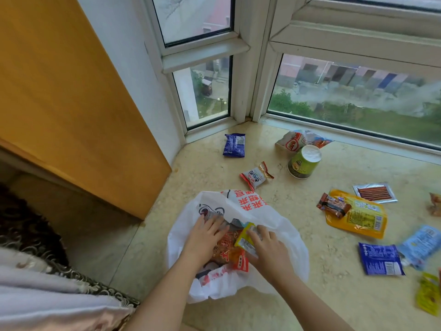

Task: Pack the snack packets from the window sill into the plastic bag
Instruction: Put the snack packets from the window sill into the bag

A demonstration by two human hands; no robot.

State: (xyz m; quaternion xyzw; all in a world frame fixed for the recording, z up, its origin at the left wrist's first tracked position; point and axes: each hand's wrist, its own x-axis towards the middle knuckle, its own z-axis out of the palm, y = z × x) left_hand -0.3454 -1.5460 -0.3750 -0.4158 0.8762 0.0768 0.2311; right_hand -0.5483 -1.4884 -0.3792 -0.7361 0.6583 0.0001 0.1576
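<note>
- Plastic bag [281, 237]: white, thin, red print on its far flap, lying open on the stone window sill [310, 304] just in front of the person; mouth gapes upward.
- Left hand [207, 232]: inside the bag mouth, fingers laid fairly straight and close together over a clear wrapper; whether they pinch it, cannot tell.
- Right hand [267, 247]: at the bag mouth, fingers curled on a small yellow packet [243, 240], holding it over an orange-red packet [229, 254] already inside.
- Bag contents below the hands: mostly hidden.
- Right, near: blue packet [380, 259]; a yellow-green one at the frame edge, cut off and blurred.
- Mid: orange pouch [360, 217] with a brown bar [333, 205] lying on its corner; clear sausage pack [374, 192].
- Farther: white-red candy packet [256, 177], green cup [303, 162] tipped on its side, dark blue packet [234, 145] near the window corner.
</note>
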